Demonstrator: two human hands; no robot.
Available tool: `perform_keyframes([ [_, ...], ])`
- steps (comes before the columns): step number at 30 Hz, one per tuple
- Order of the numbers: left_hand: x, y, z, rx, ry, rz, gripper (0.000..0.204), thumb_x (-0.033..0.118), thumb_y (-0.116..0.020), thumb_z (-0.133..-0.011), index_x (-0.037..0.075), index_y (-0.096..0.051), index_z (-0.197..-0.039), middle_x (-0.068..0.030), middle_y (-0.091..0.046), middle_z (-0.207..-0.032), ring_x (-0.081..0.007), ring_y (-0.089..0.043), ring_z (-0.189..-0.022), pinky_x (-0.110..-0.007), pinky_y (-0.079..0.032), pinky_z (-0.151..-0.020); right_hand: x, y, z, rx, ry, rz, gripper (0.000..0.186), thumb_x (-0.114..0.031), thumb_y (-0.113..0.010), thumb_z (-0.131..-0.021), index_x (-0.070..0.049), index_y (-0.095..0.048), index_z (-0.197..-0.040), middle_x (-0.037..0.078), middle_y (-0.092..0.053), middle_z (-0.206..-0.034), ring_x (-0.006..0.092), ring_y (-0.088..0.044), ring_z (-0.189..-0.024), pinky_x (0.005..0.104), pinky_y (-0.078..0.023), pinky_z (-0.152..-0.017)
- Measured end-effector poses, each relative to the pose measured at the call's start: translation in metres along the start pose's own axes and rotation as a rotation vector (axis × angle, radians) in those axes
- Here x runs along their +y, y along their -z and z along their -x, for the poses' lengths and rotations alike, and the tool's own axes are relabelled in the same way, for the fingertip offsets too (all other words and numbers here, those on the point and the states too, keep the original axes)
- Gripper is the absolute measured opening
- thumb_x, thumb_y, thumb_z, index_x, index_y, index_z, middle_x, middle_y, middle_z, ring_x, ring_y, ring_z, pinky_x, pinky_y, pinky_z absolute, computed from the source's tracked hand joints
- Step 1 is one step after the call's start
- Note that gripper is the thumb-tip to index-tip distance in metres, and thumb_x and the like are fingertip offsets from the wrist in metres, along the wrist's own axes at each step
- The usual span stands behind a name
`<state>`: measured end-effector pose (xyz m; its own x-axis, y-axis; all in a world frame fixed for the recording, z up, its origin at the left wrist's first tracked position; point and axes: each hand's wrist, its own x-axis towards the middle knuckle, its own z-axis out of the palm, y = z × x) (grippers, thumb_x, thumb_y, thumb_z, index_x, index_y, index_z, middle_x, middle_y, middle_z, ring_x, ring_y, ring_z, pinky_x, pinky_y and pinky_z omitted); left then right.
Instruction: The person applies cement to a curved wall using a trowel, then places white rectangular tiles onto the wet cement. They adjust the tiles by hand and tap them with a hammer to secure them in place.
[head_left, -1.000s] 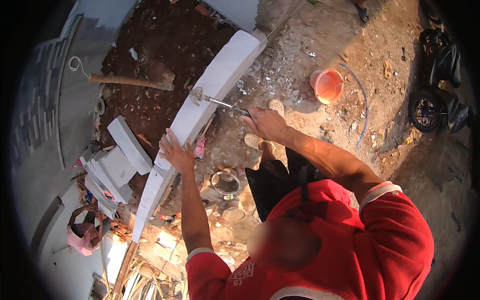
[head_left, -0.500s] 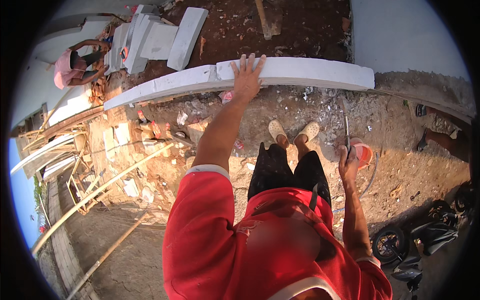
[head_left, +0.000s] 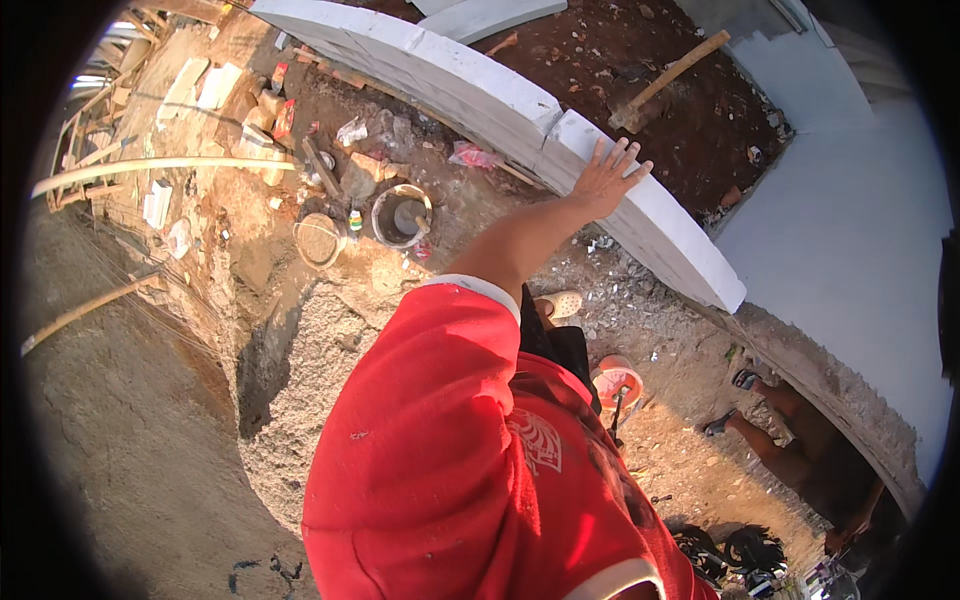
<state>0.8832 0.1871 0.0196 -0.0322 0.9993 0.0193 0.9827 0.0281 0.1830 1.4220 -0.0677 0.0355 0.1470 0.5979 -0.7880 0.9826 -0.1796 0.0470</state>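
head | left hand [head_left: 605, 178]: fingers spread flat on pale grey block wall [head_left: 470, 85] | right hand: hidden, cannot tell

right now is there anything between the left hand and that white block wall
No. The left hand lies flat, fingers spread, directly on top of the white block wall, with nothing visible between them. The right hand is hidden behind the red shirt.

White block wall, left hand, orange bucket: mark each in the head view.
white block wall [head_left: 480, 85], head view, top face of a block.
left hand [head_left: 605, 178], head view, back of the hand.
orange bucket [head_left: 617, 381], head view, rim.
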Motion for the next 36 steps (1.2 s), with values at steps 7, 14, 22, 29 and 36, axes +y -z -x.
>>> perform_keyframes([
  [7,-0.005,-0.041,0.159,-0.17,0.42,0.417,0.081,0.031,-0.071,-0.093,0.016,-0.032,-0.162,-0.0231,-0.021,-0.169,-0.0432,-0.016,-0.158,-0.067,-0.014,-0.124,-0.084,0.074,-0.031,0.27,0.319,-0.089,0.053,-0.051,-0.051,-0.103,-0.001,-0.066,-0.108,0.027,-0.072,-0.095,0.0499,-0.069,-0.093,0.0584,-0.052,-0.078],
  [14,-0.097,-0.103,0.429,-0.282,1.81,0.826,0.051,0.039,-0.067,-0.086,-0.004,-0.074,-0.114,-0.0255,-0.073,-0.121,-0.0381,-0.07,-0.116,-0.044,-0.054,-0.099,-0.189,0.169,-0.051,0.496,0.854,0.011,0.039,-0.043,-0.065,-0.1,-0.006,-0.06,-0.109,0.025,-0.07,-0.09,0.0464,-0.069,-0.084,0.0548,-0.051,-0.073],
  [22,-0.048,-0.045,0.49,0.423,1.78,0.995,0.041,0.038,-0.068,-0.093,-0.001,-0.077,-0.102,-0.0145,-0.076,-0.093,-0.0269,-0.07,-0.084,-0.04,-0.054,-0.079,-0.236,0.178,-0.138,0.25,1.024,0.226,0.046,-0.046,-0.071,-0.094,-0.002,-0.062,-0.102,0.026,-0.072,-0.089,0.0444,-0.071,-0.088,0.0529,-0.052,-0.077],
  [29,0.097,-0.018,0.437,0.332,1.459,1.437,0.053,0.043,-0.071,-0.095,0.004,-0.068,-0.131,-0.0037,-0.069,-0.107,-0.0142,-0.064,-0.091,-0.03,-0.05,-0.071,-0.175,0.14,-0.244,0.196,1.021,0.398,0.048,-0.043,-0.073,-0.092,0.004,-0.065,-0.086,0.02,-0.067,-0.072,0.0349,-0.068,-0.063,0.0491,-0.052,-0.06],
  [36,0.194,-0.088,0.51,0.356,2.012,1.446,0.03,0.031,-0.074,-0.093,0.001,-0.071,-0.095,-0.0049,-0.064,-0.078,-0.0175,-0.059,-0.074,-0.038,-0.047,-0.065,-0.161,0.155,-0.247,-0.235,0.271,0.081,0.037,-0.028,-0.078,-0.091,0.002,-0.063,-0.074,0.007,-0.049,-0.056,0.0211,-0.046,-0.043,0.0413,-0.039,-0.04],
])
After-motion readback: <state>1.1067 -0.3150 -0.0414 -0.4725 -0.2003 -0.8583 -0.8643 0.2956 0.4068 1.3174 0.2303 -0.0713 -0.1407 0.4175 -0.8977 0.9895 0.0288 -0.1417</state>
